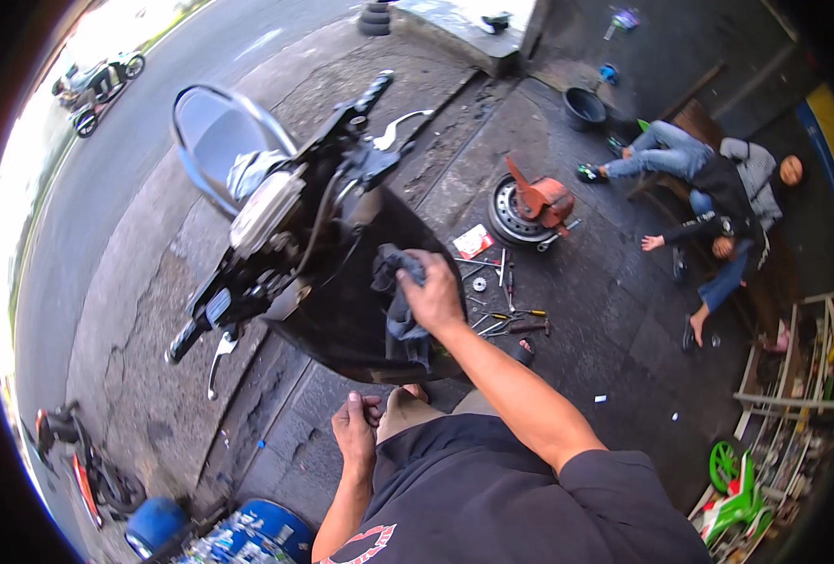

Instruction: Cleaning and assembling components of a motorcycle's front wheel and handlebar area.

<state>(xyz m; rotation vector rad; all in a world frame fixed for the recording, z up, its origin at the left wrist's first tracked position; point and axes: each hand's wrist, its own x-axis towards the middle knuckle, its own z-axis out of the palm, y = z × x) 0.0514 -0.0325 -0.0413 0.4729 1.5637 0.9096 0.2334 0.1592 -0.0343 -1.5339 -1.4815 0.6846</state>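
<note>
In my right hand (433, 293) is a dark grey cloth (405, 315), bunched in the closed fingers. The cloth lies against the black front panel (337, 301) of a scooter standing before me. My left hand (355, 428) hangs beside my left thigh, away from the scooter, its fingers curled and nothing visible in them. The handlebars (295, 226) are partly stripped, with bare cables and mechanisms showing. Each end has a black grip and a silver lever, the right lever (403, 127) being the farther one. A clear lamp unit (266, 209) sits at the front, a pale cloth (250, 172) beyond it.
Hand tools (511, 320) lie on the dark floor to the right, near a wheel (520, 211) with an orange part on it. Two people (717, 188) sit farther right. A shelf rack (797, 395) and a green-white small motorcycle (736, 493) stand lower right, blue drums (271, 531) lower left.
</note>
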